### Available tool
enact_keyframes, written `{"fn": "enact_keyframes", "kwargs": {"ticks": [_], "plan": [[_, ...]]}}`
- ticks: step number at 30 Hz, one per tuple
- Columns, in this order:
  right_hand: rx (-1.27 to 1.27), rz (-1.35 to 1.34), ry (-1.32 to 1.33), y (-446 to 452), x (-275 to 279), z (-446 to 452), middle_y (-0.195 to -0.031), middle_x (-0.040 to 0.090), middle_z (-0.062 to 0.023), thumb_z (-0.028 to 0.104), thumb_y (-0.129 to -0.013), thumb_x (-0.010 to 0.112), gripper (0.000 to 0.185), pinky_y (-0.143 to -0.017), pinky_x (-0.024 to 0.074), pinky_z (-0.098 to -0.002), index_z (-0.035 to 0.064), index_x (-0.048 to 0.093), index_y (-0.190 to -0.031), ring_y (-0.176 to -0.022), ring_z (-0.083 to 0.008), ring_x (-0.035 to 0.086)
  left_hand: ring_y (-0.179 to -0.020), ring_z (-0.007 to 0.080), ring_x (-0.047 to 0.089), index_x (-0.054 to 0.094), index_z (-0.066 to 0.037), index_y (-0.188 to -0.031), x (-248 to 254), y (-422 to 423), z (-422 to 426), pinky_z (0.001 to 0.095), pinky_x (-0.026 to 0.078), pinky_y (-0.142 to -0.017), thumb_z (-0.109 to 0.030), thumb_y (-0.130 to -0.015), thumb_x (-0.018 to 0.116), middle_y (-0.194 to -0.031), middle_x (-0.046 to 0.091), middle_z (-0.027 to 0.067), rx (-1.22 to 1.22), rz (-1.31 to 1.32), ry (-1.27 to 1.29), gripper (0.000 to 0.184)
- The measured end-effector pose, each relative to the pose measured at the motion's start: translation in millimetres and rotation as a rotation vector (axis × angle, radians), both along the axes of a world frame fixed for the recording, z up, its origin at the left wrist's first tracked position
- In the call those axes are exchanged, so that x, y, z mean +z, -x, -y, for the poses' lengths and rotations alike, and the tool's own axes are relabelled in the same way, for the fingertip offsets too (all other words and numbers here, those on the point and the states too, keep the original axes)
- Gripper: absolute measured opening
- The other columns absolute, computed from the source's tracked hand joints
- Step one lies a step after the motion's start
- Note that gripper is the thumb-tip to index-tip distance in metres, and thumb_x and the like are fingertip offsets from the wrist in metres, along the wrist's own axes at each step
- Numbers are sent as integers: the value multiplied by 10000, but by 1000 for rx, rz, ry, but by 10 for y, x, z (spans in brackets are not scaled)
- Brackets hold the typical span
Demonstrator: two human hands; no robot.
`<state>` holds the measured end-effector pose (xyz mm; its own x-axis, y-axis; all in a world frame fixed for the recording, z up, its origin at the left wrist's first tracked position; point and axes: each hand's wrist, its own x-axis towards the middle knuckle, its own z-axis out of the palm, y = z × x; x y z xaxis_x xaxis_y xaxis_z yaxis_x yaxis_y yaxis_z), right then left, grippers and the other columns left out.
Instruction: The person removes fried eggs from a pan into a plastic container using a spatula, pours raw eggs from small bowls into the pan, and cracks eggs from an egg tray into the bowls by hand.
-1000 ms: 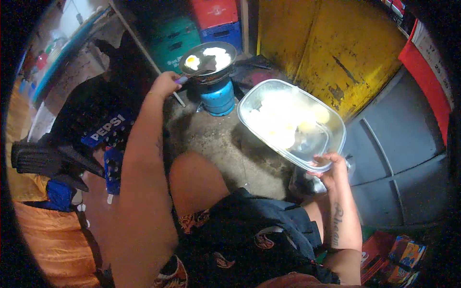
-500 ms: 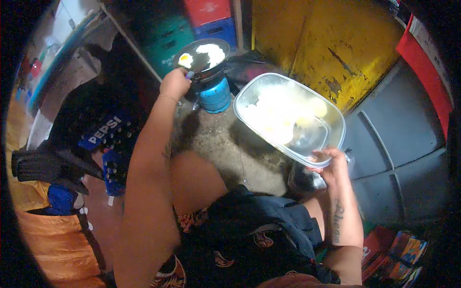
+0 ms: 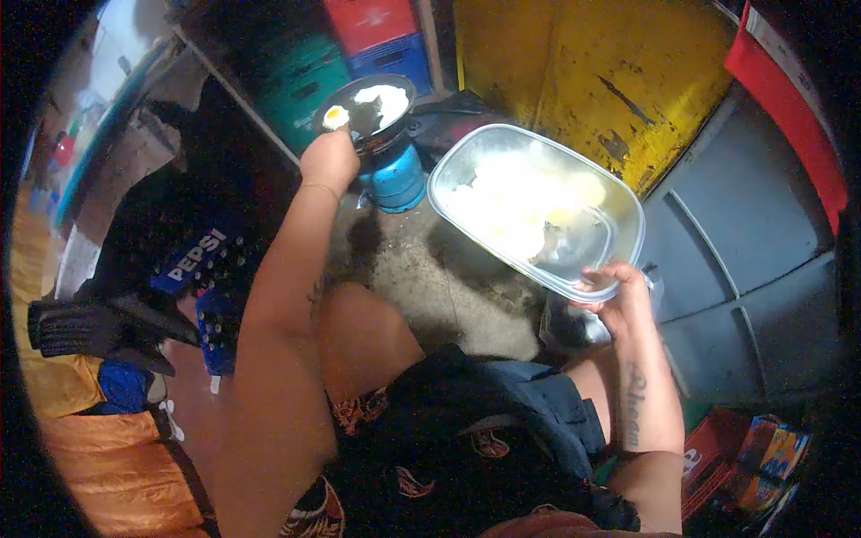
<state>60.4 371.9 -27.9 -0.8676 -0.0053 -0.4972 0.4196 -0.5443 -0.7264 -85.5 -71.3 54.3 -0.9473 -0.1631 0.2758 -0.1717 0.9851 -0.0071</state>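
Note:
My left hand [image 3: 330, 161] is closed at the near-left rim of a dark frying pan [image 3: 375, 140]. It grips a purple handle, a bit of which showed earlier; the rest of that utensil is hidden. One fried egg [image 3: 336, 117] with a yellow yolk lies at the pan's left edge, just beyond my fingers. More egg white [image 3: 384, 100] spreads over the right side. Under the pan is a small blue gas burner [image 3: 395, 182]. My right hand [image 3: 619, 291] is shut on the near-right corner of a clear plastic container [image 3: 587, 255], tilted, with several fried eggs [image 3: 516, 202] inside, glaring white.
Behind the pan stand stacked green [image 3: 305, 85], red [image 3: 372, 22] and blue crates [image 3: 390, 58]. A worn yellow panel [image 3: 592, 81] and a grey panel [image 3: 717, 260] rise on the right. At left are a Pepsi crate [image 3: 197, 255] and a dark glove-like item [image 3: 90, 327].
The pan, burner and container sit slightly further left in view. My left hand has turned a little over the pan's edge, and the purple handle end is now covered.

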Motion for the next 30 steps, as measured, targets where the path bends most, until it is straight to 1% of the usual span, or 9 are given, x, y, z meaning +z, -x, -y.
{"fn": "enact_keyframes", "kwargs": {"ticks": [3,9,13,16,22,27,28,29,30], "plan": [[60,-37,-43,5,-18,-49,-984,571,-242,178,-743,588,373,-589,588,-576,-46,498,-1028,-789,-424,638,-918,342,676,651,-35,-1044,27,-21,-62,448,542,-782,-63,-838,520,-954,694,197,-5,4,39,245],[61,-43,-16,10,-30,-34,-927,584,-237,198,-745,587,427,-561,585,-517,-97,507,-1044,-756,-408,648,-876,342,685,650,-34,-1037,-15,4,-44,453,547,-757,-63,-842,519,-916,697,199,-35,-13,76,237],[27,-41,-20,0,1,-11,-913,589,-235,187,-744,584,385,-543,583,-506,-87,522,-1008,-736,-406,649,-882,343,683,649,-41,-1051,-7,0,-60,450,547,-758,-62,-841,517,-932,698,194,-29,-5,73,249],[10,-42,-33,-13,54,25,-912,588,-234,178,-746,582,369,-533,583,-503,-83,522,-999,-728,-404,649,-927,346,673,661,-57,-1039,-65,38,-11,454,534,-798,-95,-835,544,-954,696,192,-4,-34,-1,238],[8,-56,-15,7,47,13,-915,574,-229,167,-756,579,382,-520,583,-506,-92,486,-1021,-721,-417,641,-990,348,653,678,-60,-1083,-219,111,302,443,502,-875,-206,-798,667,-1009,691,195,33,-96,-313,320],[1,-15,-1,58,18,20,-968,550,-244,167,-757,581,413,-536,591,-519,-101,459,-1046,-752,-426,633,-972,331,665,694,-61,-1081,-103,95,478,410,509,-851,-227,-783,717,-1026,692,191,70,-108,-413,342],[-11,-32,-10,43,47,66,-908,567,-233,160,-766,580,383,-535,597,-495,-102,466,-1021,-719,-410,643,-966,327,669,699,-63,-1072,-78,90,509,405,510,-845,-229,-779,726,-1021,693,190,75,-116,-438,337],[-21,-49,-17,32,85,112,-848,584,-221,152,-774,579,354,-535,603,-471,-102,473,-997,-687,-394,653,-833,280,691,703,-30,-1053,-47,78,532,377,522,-752,-192,-773,736,-924,713,170,80,-119,-523,326],[-30,-67,-25,29,109,150,-788,602,-210,144,-783,577,326,-535,610,-447,-103,480,-973,-655,-378,663,-790,255,681,699,-12,-1049,-93,117,613,364,518,-718,-175,-771,735,-891,710,159,72,-129,-645,324]]}}
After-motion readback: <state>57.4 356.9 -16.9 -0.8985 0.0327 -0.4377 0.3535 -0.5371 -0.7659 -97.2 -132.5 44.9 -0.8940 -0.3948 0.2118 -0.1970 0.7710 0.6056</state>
